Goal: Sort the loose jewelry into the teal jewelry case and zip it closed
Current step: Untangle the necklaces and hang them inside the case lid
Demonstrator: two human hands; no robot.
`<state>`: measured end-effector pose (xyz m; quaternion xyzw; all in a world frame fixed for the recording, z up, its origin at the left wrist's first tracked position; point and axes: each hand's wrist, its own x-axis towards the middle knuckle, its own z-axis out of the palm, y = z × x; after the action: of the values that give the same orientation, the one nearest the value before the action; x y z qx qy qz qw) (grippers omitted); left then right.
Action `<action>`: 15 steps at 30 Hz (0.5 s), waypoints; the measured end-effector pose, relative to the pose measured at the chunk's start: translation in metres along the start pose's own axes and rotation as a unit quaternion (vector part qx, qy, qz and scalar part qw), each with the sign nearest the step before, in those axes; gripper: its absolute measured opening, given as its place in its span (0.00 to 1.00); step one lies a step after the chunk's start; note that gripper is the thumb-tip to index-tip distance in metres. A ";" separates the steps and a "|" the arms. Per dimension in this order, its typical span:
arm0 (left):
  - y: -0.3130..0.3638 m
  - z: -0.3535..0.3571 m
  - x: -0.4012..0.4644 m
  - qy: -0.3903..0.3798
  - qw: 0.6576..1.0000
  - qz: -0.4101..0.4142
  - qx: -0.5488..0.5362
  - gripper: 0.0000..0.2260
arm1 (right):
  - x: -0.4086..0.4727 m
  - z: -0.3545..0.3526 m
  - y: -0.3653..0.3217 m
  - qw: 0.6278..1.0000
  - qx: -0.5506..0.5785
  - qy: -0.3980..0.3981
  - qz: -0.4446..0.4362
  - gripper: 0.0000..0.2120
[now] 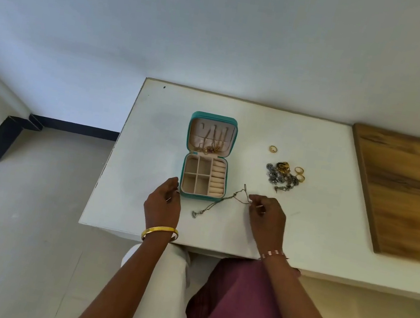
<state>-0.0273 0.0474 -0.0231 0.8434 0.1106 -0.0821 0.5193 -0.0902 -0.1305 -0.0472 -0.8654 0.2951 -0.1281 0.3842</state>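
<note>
**Hazards at the chain-handling step, and condition of the case**

The white table (237,114) carries all task items. The teal jewelry case (208,158) stands open near its front-left area, lid tilted back, base tray facing up. The zip is undone.

Risks, in descending order of consequence:

1. Case displacement. The left hand (164,201) rests just beside the front-left corner of the case, fingers loosely curled and holding nothing. A nudge from this hand could slide the case or tip the lid forward.
2. Tangling. The right hand (267,216) pinches one end of a thin chain (224,200), which trails left across the table past the front edge of the case to a small pendant end. A fast lift could knot the chain or snag it on the case rim.
3. Further tangling at the source. The loose jewelry pile (282,176) lies well to the right of the case. It appears interlocked, so pulling one piece may drag others.
4. Small-part loss. Gold rings (273,149) lie beside the pile and could roll off.

Case condition: the lid lining holds several hanging gold chains. The base has four square compartments at left, which appear empty, and a ring-roll section at right.
</note>
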 end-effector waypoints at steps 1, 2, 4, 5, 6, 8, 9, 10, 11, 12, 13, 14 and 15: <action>0.000 0.000 -0.004 -0.001 1.000 -0.005 0.001 0.14 | -0.001 0.003 0.002 0.999 -0.029 -0.018 -0.014 0.12; 0.000 -0.001 -0.009 -0.003 1.000 -0.008 0.004 0.14 | -0.003 0.004 0.003 0.997 -0.063 -0.034 -0.032 0.14; -0.001 0.000 -0.018 -0.010 1.000 -0.012 0.014 0.14 | -0.007 0.008 0.003 0.987 -0.135 -0.041 -0.076 0.15; -0.002 0.000 -0.023 -0.014 1.000 -0.016 0.018 0.14 | -0.011 0.010 0.003 0.981 -0.164 -0.037 -0.098 0.15; -0.002 0.001 -0.027 -0.018 0.999 -0.021 0.021 0.15 | -0.014 0.011 0.004 0.976 -0.186 -0.033 -0.111 0.14; -0.002 0.002 -0.034 -0.027 0.999 -0.033 0.021 0.15 | -0.018 0.009 0.003 0.959 -0.246 -0.028 -0.139 0.13; -0.002 0.002 -0.037 -0.032 0.999 -0.038 0.021 0.16 | -0.019 0.006 0.001 0.947 -0.279 -0.024 -0.155 0.13; -0.002 0.002 -0.040 -0.037 0.998 -0.040 0.021 0.16 | -0.020 0.002 0.000 0.939 -0.301 -0.027 -0.163 0.15; -0.001 0.003 -0.043 -0.041 0.998 -0.042 0.022 0.16 | -0.021 0.000 -0.001 0.934 -0.313 -0.034 -0.167 0.17; -0.001 0.003 -0.046 -0.044 0.998 -0.042 0.024 0.16 | -0.022 -0.003 -0.003 0.932 -0.319 -0.044 -0.167 0.19; 0.000 0.003 -0.050 -0.046 0.998 -0.041 0.026 0.16 | -0.024 -0.005 -0.002 0.928 -0.328 -0.050 -0.170 0.19; 0.001 0.003 -0.053 -0.046 0.998 -0.039 0.026 0.16 | -0.025 -0.007 -0.003 0.924 -0.338 -0.052 -0.173 0.19; 0.003 0.002 -0.056 -0.045 0.998 -0.034 0.025 0.15 | -0.024 -0.006 -0.003 0.917 -0.353 -0.047 -0.179 0.19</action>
<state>-0.0802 0.0385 -0.0078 0.8473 0.1136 -0.1405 0.4995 -0.1112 -0.1182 -0.0408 -0.9882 0.1425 -0.0411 0.0378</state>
